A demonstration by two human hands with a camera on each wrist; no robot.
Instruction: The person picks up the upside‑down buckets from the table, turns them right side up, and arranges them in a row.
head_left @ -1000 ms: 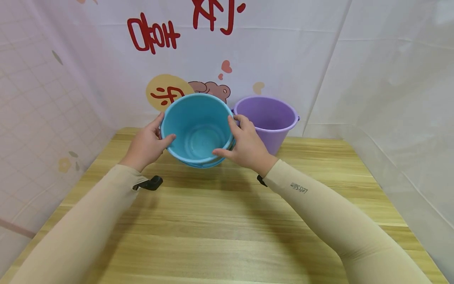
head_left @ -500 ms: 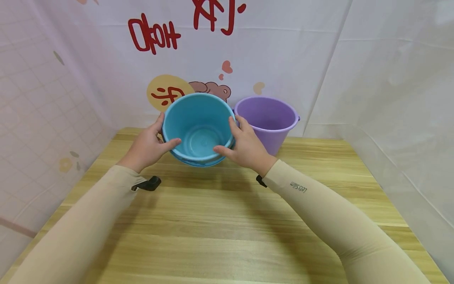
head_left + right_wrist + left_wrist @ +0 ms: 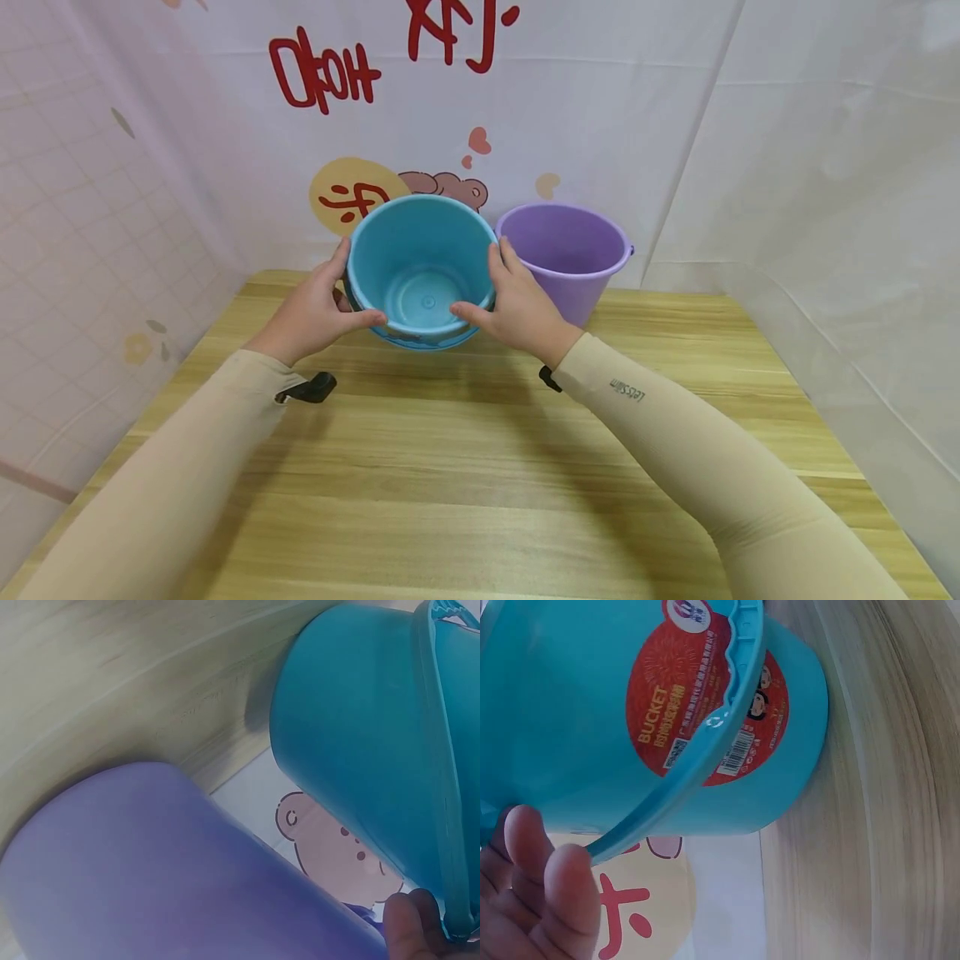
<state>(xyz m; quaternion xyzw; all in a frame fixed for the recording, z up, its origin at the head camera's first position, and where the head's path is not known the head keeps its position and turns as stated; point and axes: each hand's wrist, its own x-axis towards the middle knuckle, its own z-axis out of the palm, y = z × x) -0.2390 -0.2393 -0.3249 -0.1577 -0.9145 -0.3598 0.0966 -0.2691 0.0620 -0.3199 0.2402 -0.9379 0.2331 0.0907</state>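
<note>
1. Head view: the left hand (image 3: pixel 311 312) grips the left side of the blue bucket (image 3: pixel 420 275), thumb hooked over the near rim and fingers curled round the outer wall.
2. The right hand (image 3: pixel 517 312) grips the opposite side the same way, thumb on the near rim, fingers behind.
3. The blue bucket sits between the two hands, mouth tilted toward the person and empty inside. The left wrist view shows its base clear of the wooden table (image 3: pixel 900 787), so it is judged lifted rather than resting. Its handle (image 3: pixel 705 750) lies down against the red label (image 3: pixel 682 697).
4. Just beyond the right hand stands the purple bucket (image 3: pixel 566 254), upright on the table and beside the blue one. Whether the two touch cannot be told.
5. Behind both hangs a white backdrop (image 3: pixel 600 108) with red lettering.
6. Progress, as a judgement: the blue bucket is taken up and held; it is not yet set down or placed into the purple bucket.
</note>
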